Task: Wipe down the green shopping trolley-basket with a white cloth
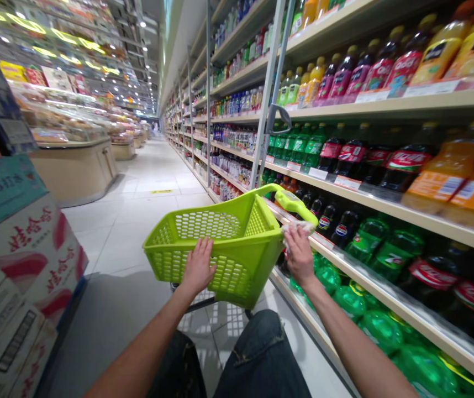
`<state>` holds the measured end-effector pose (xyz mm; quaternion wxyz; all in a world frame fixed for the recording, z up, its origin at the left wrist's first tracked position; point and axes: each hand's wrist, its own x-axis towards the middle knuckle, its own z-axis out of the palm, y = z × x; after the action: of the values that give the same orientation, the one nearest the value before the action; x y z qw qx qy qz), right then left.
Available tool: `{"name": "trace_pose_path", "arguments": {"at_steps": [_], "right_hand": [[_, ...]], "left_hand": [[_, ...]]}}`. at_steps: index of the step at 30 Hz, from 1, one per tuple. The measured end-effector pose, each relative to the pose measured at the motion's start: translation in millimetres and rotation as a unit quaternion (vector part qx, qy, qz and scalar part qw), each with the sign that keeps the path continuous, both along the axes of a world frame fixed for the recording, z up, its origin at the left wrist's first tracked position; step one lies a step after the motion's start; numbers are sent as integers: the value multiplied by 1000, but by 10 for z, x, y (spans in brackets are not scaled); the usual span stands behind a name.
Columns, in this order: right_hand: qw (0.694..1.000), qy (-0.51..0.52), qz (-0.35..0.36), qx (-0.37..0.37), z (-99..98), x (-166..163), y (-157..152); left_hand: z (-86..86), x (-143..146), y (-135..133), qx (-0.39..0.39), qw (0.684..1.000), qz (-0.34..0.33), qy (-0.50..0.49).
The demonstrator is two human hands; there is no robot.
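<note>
A lime-green plastic shopping basket (228,232) on wheels stands in front of me in a supermarket aisle, tilted, with its handle (293,202) up at the right. My left hand (199,266) lies flat against the basket's near wall, fingers over the rim. My right hand (299,254) is closed on a crumpled white cloth (299,228) pressed to the basket's right corner under the handle. My knees in dark jeans (262,354) show below.
Long shelves (386,204) of soft-drink bottles run along my right, close to my right arm. Stacked cartons (21,265) stand at my left. Display counters (75,166) line the far left of the tiled aisle (146,182).
</note>
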<state>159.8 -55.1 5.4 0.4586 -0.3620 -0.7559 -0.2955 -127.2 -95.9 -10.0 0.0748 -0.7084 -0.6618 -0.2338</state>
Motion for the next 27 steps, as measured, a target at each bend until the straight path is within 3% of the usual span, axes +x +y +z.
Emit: {"name": "trace_pose_path", "arguments": {"at_steps": [3, 8, 10, 15, 22, 27], "right_hand": [[1000, -10, -16, -8, -56, -9, 17], [986, -146, 61, -53, -595, -135, -139], [988, -133, 66, -47, -553, -144, -130], [998, -42, 40, -35, -158, -169, 50], [971, -188, 138, -53, -611, -402, -88], [989, -72, 129, -13, -213, -665, 18]], "left_hand": [[-33, 9, 6, 10, 1000, 0, -2], [-64, -12, -4, 8, 1000, -11, -2], [-62, -19, -14, 6, 1000, -21, 0], [-60, 13, -23, 12, 1000, -19, -9], [-86, -74, -52, -12, 999, -35, 13], [-98, -167, -70, -12, 1000, 5, 23]]}}
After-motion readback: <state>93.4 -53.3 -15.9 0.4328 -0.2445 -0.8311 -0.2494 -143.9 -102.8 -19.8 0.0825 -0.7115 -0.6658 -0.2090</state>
